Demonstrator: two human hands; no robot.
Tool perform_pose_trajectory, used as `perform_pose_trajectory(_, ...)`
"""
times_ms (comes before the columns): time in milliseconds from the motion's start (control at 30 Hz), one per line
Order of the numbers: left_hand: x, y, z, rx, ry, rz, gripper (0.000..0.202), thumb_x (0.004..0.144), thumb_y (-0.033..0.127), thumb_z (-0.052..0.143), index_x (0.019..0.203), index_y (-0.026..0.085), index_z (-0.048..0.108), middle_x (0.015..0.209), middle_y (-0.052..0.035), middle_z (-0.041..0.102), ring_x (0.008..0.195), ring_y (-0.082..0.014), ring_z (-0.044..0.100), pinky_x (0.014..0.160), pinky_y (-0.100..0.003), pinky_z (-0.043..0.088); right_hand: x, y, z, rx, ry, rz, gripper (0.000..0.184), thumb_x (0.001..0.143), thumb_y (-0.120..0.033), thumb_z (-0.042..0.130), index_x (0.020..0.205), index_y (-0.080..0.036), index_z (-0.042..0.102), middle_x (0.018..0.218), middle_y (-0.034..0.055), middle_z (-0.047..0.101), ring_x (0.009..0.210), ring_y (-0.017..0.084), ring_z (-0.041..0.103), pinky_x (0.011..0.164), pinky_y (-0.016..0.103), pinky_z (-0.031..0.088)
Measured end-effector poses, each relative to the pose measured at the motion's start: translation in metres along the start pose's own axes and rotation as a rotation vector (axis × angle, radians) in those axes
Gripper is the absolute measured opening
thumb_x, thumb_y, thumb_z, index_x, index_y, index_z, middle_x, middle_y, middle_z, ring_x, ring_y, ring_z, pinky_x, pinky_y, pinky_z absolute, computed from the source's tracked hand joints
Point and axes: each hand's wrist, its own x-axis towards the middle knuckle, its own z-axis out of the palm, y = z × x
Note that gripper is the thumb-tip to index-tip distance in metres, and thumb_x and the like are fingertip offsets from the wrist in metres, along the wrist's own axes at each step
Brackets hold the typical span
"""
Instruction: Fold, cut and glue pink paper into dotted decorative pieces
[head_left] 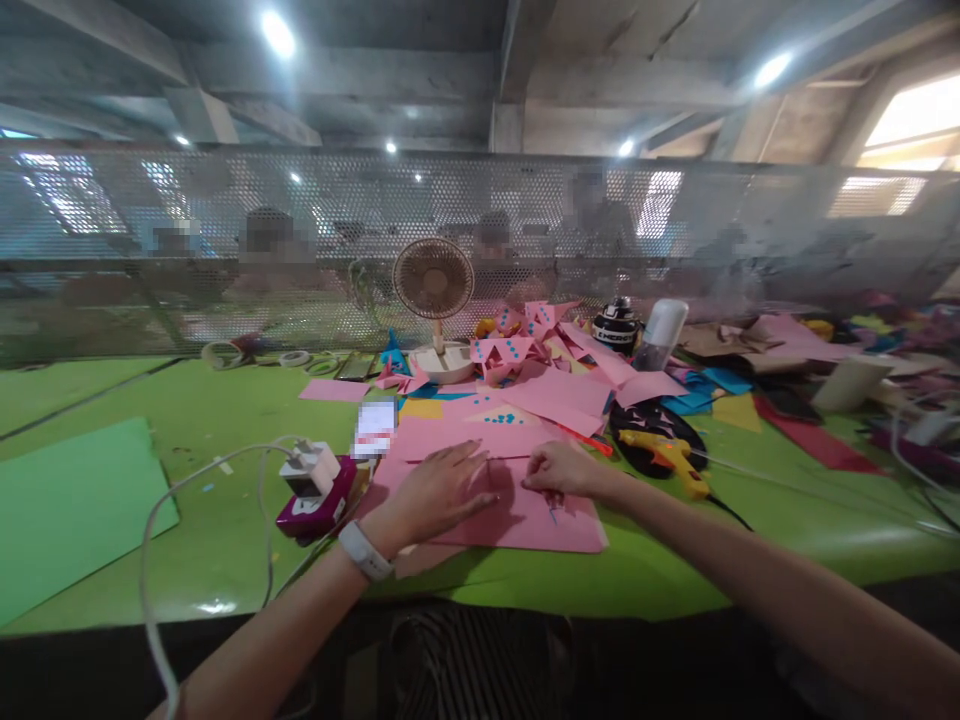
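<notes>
My left hand (439,492) lies over a pink sheet of paper (525,530), its fingers stretched out and pressing lightly near a fold or edge. A pale watch band is on that wrist. Across from it, my right hand (559,470) is closed in a pinch over the same sheet. What its fingertips hold, if anything, is too small to make out; a thin dark line shows just below them. Behind both hands lies another pink piece with blue dots (504,418).
A purple power strip (315,515) with plugs and white cables stands left, beside a phone (375,428). A small fan (433,280) and pink scraps (555,395) are behind. A yellow glue gun (667,458) rests right on a black mat. Green card (82,510) lies far left.
</notes>
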Motion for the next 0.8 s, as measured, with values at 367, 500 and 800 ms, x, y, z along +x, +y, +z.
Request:
perform_pose_trajectory(367, 0.009, -0.016, 0.015, -0.096, -0.131, -0.024, 0.089, 0.075, 0.073, 0.04, 0.144, 0.022, 0.017, 0.149, -0.0124, 0.02, 0.137, -0.028, 0.016, 0.11, -0.046, 0.012, 0.003, -0.01, -0.024, -0.097, 0.309, -0.087, 0.008, 0.073, -0.024, 0.057, 0.07, -0.017, 0.054, 0.044, -0.0045, 0.056, 0.035, 0.009, 0.052, 0.034, 0.017, 0.039)
perform_pose_trajectory(500, 0.013, -0.016, 0.019, -0.074, -0.107, -0.01, 0.086, 0.077, 0.073, 0.038, 0.143, 0.02, 0.024, 0.148, -0.0134, 0.022, 0.136, -0.0294, 0.019, 0.109, -0.048, 0.014, 0.008, -0.023, -0.041, 0.006, 0.453, -0.122, 0.012, 0.074, -0.028, 0.058, 0.072, -0.016, 0.053, 0.044, -0.0047, 0.053, 0.034, 0.008, 0.049, 0.033, 0.016, 0.037)
perform_pose_trajectory(800, 0.011, -0.016, 0.011, -0.134, -0.054, -0.016, 0.083, 0.078, 0.07, 0.04, 0.142, 0.019, 0.026, 0.147, -0.0116, 0.026, 0.135, -0.0263, 0.023, 0.11, -0.043, 0.018, 0.016, -0.023, -0.04, -0.038, 0.376, -0.16, 0.028, 0.074, -0.041, 0.06, 0.062, -0.017, 0.051, 0.038, -0.0042, 0.05, 0.031, 0.009, 0.048, 0.031, 0.017, 0.034)
